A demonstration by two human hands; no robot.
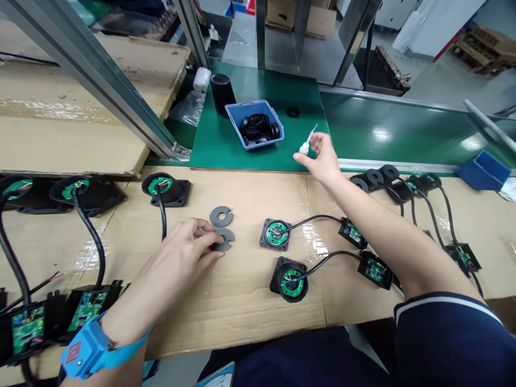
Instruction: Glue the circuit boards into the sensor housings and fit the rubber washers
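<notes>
My left hand [190, 243] has its thumb and fingers closed on the edge of a grey notched ring [228, 236] lying on the cardboard. A second grey ring [217, 217], also flat, sits just beyond it. My right hand [323, 157] is raised near the green mat, its fingers around a small white dropper bottle [304, 148] with a long thin nozzle pointing up. Between my arms lie two black square-flanged housings, one farther [276, 234] and one nearer [291, 280], with green circuit boards inside. Black cables run from them to small boxes holding circuit boards [375, 269].
A blue bin [262, 141] of black parts and a black cylinder [222, 95] stand on the green mat [258, 86]. More cabled housings [166, 188] line the left, with others [407, 188] at right. A metal post [100, 75] slants across the left; a dark blue bin [484, 171] sits far right.
</notes>
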